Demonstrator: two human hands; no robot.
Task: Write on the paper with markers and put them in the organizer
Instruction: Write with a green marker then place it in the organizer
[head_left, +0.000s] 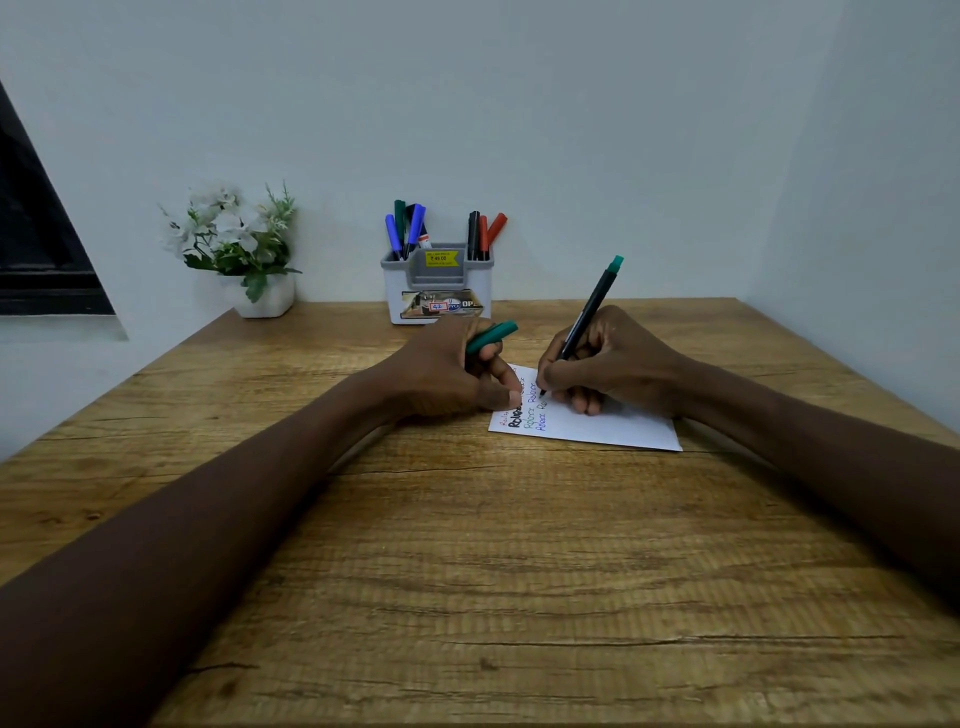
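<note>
The paper (613, 423) lay flat on the table (467, 571), right of centre and a little beyond the middle, with several rows of a short word in different colours along its left end. The tip of the green marker (592, 306) was touching the sheet just right of those rows. The right hand (608, 358) grasped its barrel in a writing grip, the green tail tilted up and to the right. The left hand (441, 374) was clenched round the green cap (493, 335), which stuck out to the right from its curled fingers. Its thumb seemed to rest on the sheet's left edge (it was hard to tell how firmly).

The step in hand looked to be writing a word in green. To do it well, the left thumb should pin the sheet so that it does not slide. The strokes should be light and stay in line with the row beside them, and the cap should be close for recapping.

The organizer (439, 291) stood at the far edge against the wall, well apart from the paper. It held blue and green stored markers (408, 228) in its left compartment and black and red ones in its right. A potted plant (239, 244) sat at the far left.
</note>
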